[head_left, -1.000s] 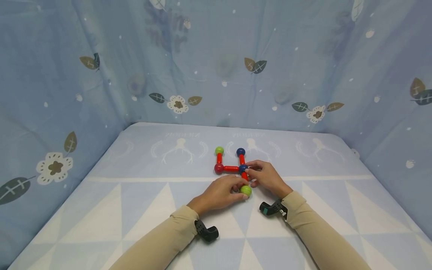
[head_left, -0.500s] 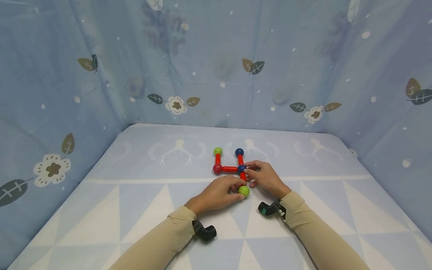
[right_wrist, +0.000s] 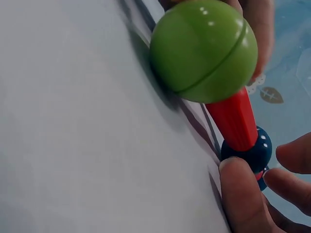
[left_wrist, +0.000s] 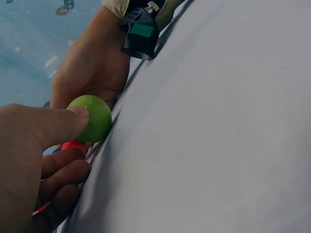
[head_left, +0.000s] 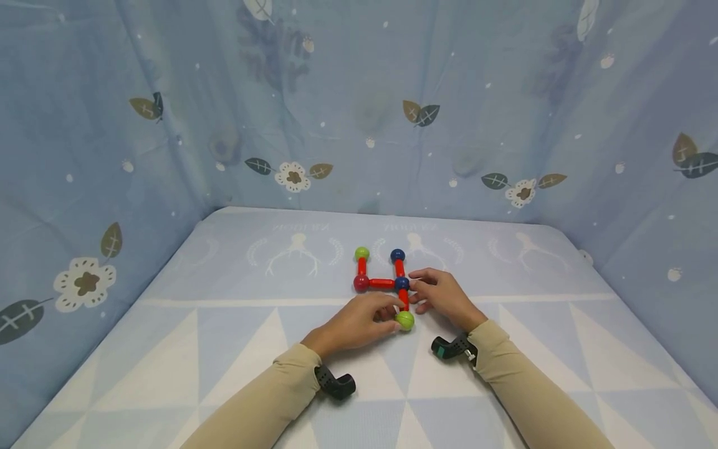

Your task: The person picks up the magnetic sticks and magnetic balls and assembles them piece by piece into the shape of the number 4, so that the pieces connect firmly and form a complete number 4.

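A figure of red rods and coloured balls, like a magnetic building set, lies on the table. A red ball point(head_left: 361, 282) joins by a rod point(head_left: 382, 284) to a middle blue ball point(head_left: 401, 283). Rods lead from these to a far green ball point(head_left: 362, 254), a far blue ball point(head_left: 397, 255) and a near green ball point(head_left: 405, 321). My left hand point(head_left: 359, 321) is beside the near green ball, thumb tip at its surface and fingers loosely bent by the red rod point(right_wrist: 232, 119). My right hand point(head_left: 445, 298) touches the middle blue ball with the thumb; its other fingers stand apart from it.
The table point(head_left: 235, 349) wears a pale blue and white patterned cover. A blue printed curtain point(head_left: 359, 112) hangs behind it and along both sides. Black camera mounts point(head_left: 336, 383) sit on both wrists.
My left hand has drawn slightly left, its fingers uncovering more of the near rod. The right fingers have eased a little off the middle blue ball. The figure keeps its shape.
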The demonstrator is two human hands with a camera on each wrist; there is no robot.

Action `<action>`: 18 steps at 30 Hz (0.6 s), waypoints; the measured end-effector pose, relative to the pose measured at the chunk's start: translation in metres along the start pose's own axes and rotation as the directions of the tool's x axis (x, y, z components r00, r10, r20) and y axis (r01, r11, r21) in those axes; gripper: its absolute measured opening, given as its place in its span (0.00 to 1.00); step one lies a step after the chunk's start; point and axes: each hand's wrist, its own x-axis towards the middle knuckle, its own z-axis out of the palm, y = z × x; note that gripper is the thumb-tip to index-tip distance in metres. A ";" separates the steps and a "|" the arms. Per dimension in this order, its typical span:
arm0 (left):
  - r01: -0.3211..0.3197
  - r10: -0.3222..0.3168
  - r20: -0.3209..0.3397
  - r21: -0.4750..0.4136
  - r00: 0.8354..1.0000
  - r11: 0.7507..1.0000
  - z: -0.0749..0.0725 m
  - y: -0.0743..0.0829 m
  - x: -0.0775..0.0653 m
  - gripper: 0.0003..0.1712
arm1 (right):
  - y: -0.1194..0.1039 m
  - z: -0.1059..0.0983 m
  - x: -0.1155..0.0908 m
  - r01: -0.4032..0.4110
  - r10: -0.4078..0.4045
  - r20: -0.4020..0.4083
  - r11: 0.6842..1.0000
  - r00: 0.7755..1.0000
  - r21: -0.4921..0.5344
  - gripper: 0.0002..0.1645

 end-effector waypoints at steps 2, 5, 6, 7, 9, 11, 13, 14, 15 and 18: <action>0.014 -0.014 -0.012 -0.005 1.000 1.000 -0.002 -0.002 -0.001 0.17 | 0.001 -0.003 0.000 -0.003 0.003 0.002 1.000 1.000 -0.005 0.22; 0.027 -0.028 -0.038 -0.004 0.999 1.000 -0.008 -0.004 -0.002 0.15 | 0.000 -0.007 -0.002 -0.004 0.004 -0.009 1.000 1.000 -0.012 0.23; 0.031 -0.031 -0.048 0.002 0.998 1.000 -0.010 -0.005 -0.002 0.15 | 0.000 -0.009 -0.002 -0.004 0.003 -0.013 1.000 1.000 -0.009 0.23; 0.034 -0.033 -0.058 0.004 0.998 0.999 -0.013 -0.007 -0.003 0.14 | 0.000 -0.010 -0.002 0.001 -0.001 -0.010 1.000 1.000 -0.009 0.23; 0.040 -0.039 -0.082 0.013 0.996 0.999 -0.017 -0.011 -0.004 0.13 | -0.001 -0.013 -0.002 0.002 -0.003 -0.014 1.000 1.000 -0.007 0.23; 0.050 -0.048 -0.106 0.021 0.993 0.999 -0.021 -0.015 -0.006 0.13 | -0.002 -0.016 -0.002 0.004 -0.004 -0.018 1.000 1.000 -0.005 0.24; 0.059 -0.056 -0.130 0.021 0.990 0.998 -0.026 -0.019 -0.008 0.12 | -0.002 -0.019 -0.002 0.005 -0.005 -0.020 1.000 1.000 -0.010 0.24; 0.066 -0.062 -0.144 0.022 0.988 0.998 -0.029 -0.021 -0.009 0.12 | -0.002 -0.020 -0.002 0.000 0.000 -0.027 1.000 1.000 -0.010 0.24; 0.073 -0.069 -0.156 0.018 0.985 0.997 -0.031 -0.023 -0.010 0.12 | -0.001 -0.021 -0.002 0.004 -0.004 -0.027 1.000 1.000 -0.013 0.24; 0.095 -0.091 -0.189 0.010 0.978 0.995 -0.036 -0.027 -0.013 0.11 | 0.001 -0.024 -0.003 0.004 -0.004 -0.032 1.000 0.999 -0.016 0.24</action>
